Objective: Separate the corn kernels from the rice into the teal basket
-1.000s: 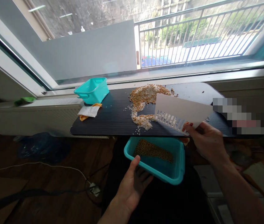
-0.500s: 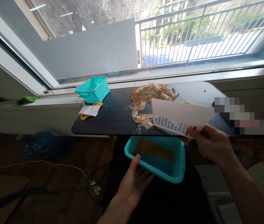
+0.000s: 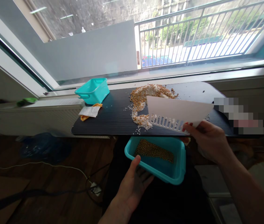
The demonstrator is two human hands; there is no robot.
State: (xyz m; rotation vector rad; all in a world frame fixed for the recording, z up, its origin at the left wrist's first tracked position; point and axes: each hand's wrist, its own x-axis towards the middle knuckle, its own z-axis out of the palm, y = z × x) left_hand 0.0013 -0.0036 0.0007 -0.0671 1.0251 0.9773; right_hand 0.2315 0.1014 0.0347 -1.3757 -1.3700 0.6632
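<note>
My right hand (image 3: pixel 206 141) grips a white plastic scraper (image 3: pixel 177 113) with slots along its lower edge, held tilted over the black table's (image 3: pixel 113 116) front edge, beside a pile of mixed yellow beans and white rice (image 3: pixel 146 102). My left hand (image 3: pixel 134 183) cups the underside of a teal tub (image 3: pixel 156 160), thumb on its rim, holding it just below the table edge. A layer of yellow beans (image 3: pixel 154 150) lies in that tub.
A second teal tub (image 3: pixel 92 90) stands at the table's back left, next to a white packet on an orange cloth (image 3: pixel 89 111). A radiator (image 3: pixel 29 116) is on the left. Cables (image 3: pixel 52 166) trail over the wooden floor. A window and balcony railing (image 3: pixel 192 37) lie behind.
The scraper has slid a little to the left along the front edge, toward the near end of the pile. The lower tub and my left hand have hardly moved.
</note>
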